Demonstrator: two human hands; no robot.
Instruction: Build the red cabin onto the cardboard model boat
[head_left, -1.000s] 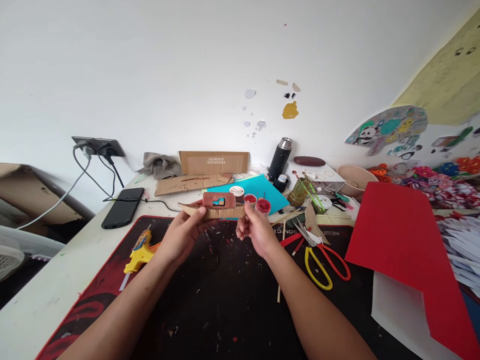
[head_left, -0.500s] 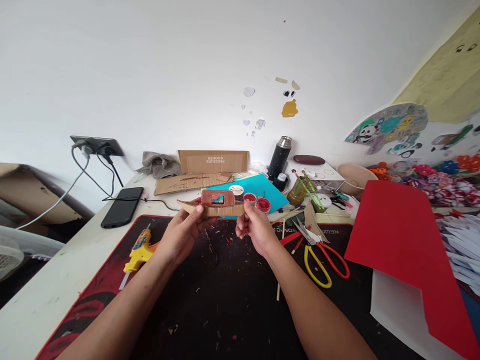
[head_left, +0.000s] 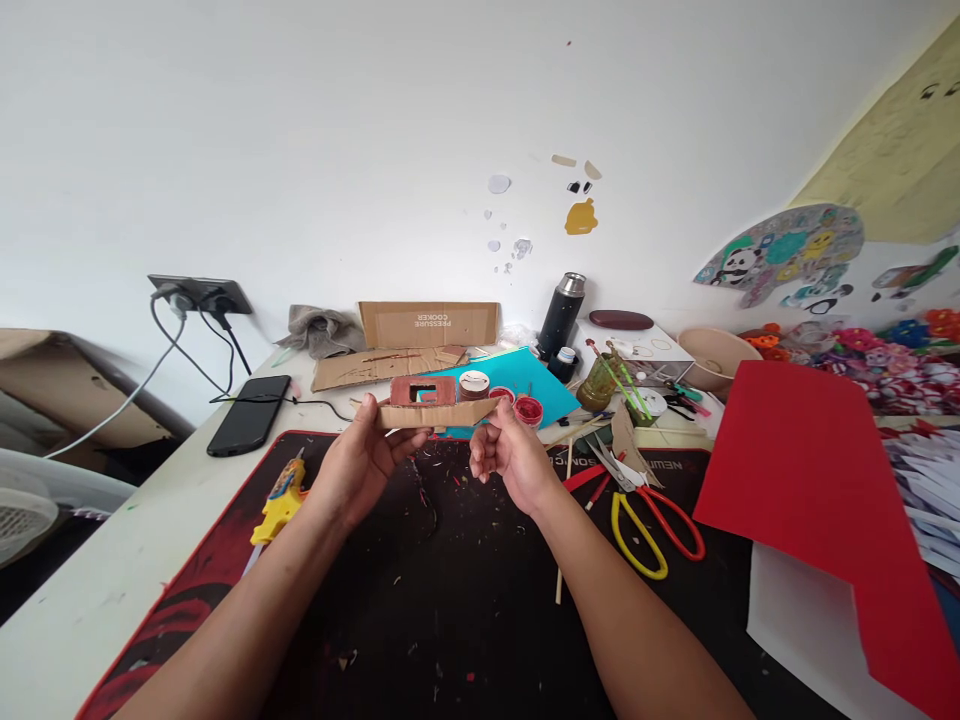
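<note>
Between my two hands, above the black mat (head_left: 465,590), is a small cardboard boat (head_left: 442,413) with a pointed end at the right. On top of it sits a reddish-brown painted cabin (head_left: 422,391) with a cut-out window. My left hand (head_left: 364,455) grips the boat's left part, thumb on the near side and fingers beneath. At the right tip, my right hand (head_left: 514,450) pinches the boat between thumb and fingers, the other fingers curled. Just behind stand open pots of red paint (head_left: 529,410) and a white-topped jar (head_left: 474,385) on a blue sheet (head_left: 551,385).
A yellow glue gun (head_left: 277,505) lies left on the mat, near a black phone (head_left: 249,415). Scissors (head_left: 637,505) with red and yellow handles lie right, beside a folded red sheet (head_left: 810,500). Behind are cardboard pieces (head_left: 390,368), a flask (head_left: 562,310) and a brush jar (head_left: 598,385).
The boat has turned slightly in my hands, its cabin now farther left. My left hand has shifted left along it, and the thumb now points up at its near side.
</note>
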